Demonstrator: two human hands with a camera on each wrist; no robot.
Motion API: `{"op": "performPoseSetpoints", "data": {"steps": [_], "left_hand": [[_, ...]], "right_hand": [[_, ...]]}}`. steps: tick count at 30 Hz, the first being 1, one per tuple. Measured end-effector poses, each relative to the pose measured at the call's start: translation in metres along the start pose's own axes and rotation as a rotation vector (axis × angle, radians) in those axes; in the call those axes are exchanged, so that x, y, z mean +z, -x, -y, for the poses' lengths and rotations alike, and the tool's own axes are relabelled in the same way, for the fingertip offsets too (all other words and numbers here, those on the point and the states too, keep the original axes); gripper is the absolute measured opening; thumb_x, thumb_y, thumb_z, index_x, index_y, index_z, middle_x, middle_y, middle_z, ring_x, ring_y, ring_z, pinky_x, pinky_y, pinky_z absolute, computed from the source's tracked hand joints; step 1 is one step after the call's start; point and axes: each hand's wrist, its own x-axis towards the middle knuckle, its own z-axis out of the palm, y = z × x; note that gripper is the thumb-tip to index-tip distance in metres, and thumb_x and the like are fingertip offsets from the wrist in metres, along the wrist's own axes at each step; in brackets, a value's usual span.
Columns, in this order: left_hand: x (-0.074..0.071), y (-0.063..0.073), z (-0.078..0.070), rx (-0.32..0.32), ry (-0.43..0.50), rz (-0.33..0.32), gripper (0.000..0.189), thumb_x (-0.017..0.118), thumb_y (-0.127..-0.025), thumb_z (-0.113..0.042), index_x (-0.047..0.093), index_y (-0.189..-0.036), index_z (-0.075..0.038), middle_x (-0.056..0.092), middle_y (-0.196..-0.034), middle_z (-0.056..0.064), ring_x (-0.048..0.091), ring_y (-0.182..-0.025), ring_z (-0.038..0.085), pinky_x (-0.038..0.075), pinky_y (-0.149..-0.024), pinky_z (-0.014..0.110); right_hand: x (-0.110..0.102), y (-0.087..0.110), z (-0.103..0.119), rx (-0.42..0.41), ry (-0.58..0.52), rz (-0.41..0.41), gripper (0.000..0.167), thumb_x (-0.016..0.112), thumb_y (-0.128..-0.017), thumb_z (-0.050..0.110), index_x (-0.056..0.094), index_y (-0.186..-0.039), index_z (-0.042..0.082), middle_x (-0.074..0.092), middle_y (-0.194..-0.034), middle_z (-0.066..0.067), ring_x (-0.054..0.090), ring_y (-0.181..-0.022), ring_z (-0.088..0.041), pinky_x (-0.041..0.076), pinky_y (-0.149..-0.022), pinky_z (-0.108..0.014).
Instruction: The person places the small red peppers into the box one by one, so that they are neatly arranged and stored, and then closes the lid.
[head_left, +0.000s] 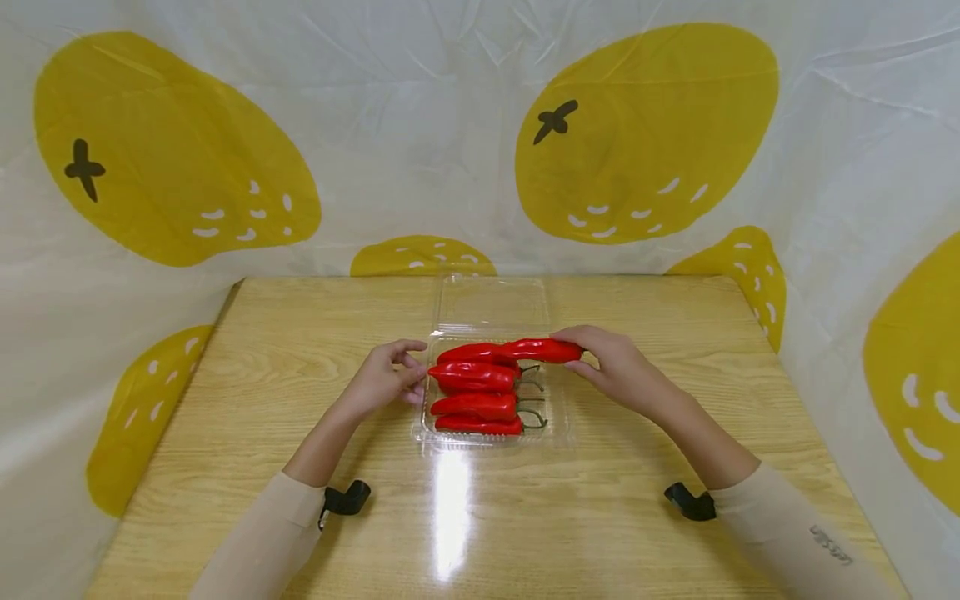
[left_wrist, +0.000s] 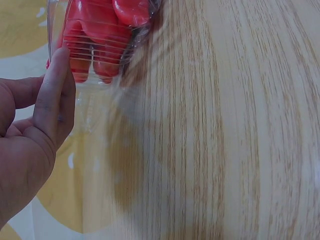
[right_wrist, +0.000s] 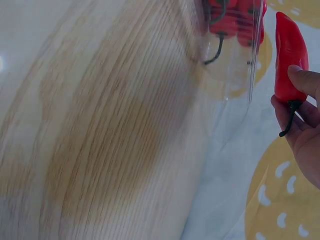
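My right hand (head_left: 618, 367) pinches a shiny red pepper (head_left: 536, 349) near its stem end, thumb on one side and fingers on the other. The pepper's pointed end reaches left over the rear of a clear plastic container (head_left: 557, 412). Inside lie several more red peppers (head_left: 474, 406) in a stack of rows, their green stems toward the right. At the container's left side is my left hand (head_left: 382, 379), with an extended fingertip against the clear wall in the left wrist view. The dark curved stem (right_wrist: 289, 120) of the held pepper hangs below my right thumb.
The container's clear lid (head_left: 491, 302) stands open toward the back of the wooden table (head_left: 300, 350). Behind and beside the table hangs a white curtain (head_left: 420, 125) with large yellow fruit prints. A black wrist mount (head_left: 347, 498) shows at the left sleeve.
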Motion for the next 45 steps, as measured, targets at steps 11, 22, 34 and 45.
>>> {"op": "performPoseSetpoints", "data": {"steps": [11, 22, 34, 45], "left_hand": [[0.001, 0.000, -0.001, 0.000, -0.006, -0.004, 0.047, 0.064, -0.099, 0.002, 0.051, -0.145, 0.003, 0.060, -0.100, 0.019, 0.070, -0.067, 0.020, 0.067, -0.062, 0.035], [0.000, -0.001, -0.001, -0.013, -0.011, 0.000, 0.048, 0.064, -0.099, 0.003, 0.051, -0.145, 0.002, 0.060, -0.100, 0.018, 0.070, -0.069, 0.021, 0.067, -0.064, 0.036], [0.002, -0.002, -0.001, -0.001, -0.007, 0.006, 0.048, 0.063, -0.099, 0.005, 0.050, -0.145, 0.004, 0.060, -0.098, 0.018, 0.070, -0.067, 0.020, 0.067, -0.062, 0.035], [0.002, -0.003, -0.001, -0.009, -0.008, -0.002, 0.048, 0.063, -0.099, 0.006, 0.050, -0.145, 0.004, 0.060, -0.099, 0.018, 0.070, -0.067, 0.020, 0.067, -0.062, 0.035]], "right_hand": [[0.013, -0.001, 0.028, -0.132, -0.052, 0.079, 0.046, 0.080, -0.090, 0.008, 0.066, -0.134, 0.009, 0.071, -0.129, -0.005, 0.067, -0.122, -0.026, 0.059, -0.102, -0.046], [0.029, 0.001, 0.041, -0.181, -0.053, 0.101, 0.044, 0.082, -0.089, 0.017, 0.068, -0.129, 0.005, 0.070, -0.122, -0.005, 0.070, -0.106, -0.019, 0.064, -0.089, -0.033], [0.039, -0.004, 0.051, -0.173, 0.031, 0.069, 0.044, 0.083, -0.089, 0.020, 0.069, -0.129, 0.007, 0.065, -0.116, -0.006, 0.061, -0.090, -0.015, 0.058, -0.072, -0.021], [0.042, -0.007, 0.052, -0.158, 0.063, 0.067, 0.045, 0.082, -0.090, 0.020, 0.068, -0.131, 0.006, 0.065, -0.116, -0.007, 0.061, -0.090, -0.014, 0.059, -0.073, -0.021]]}}
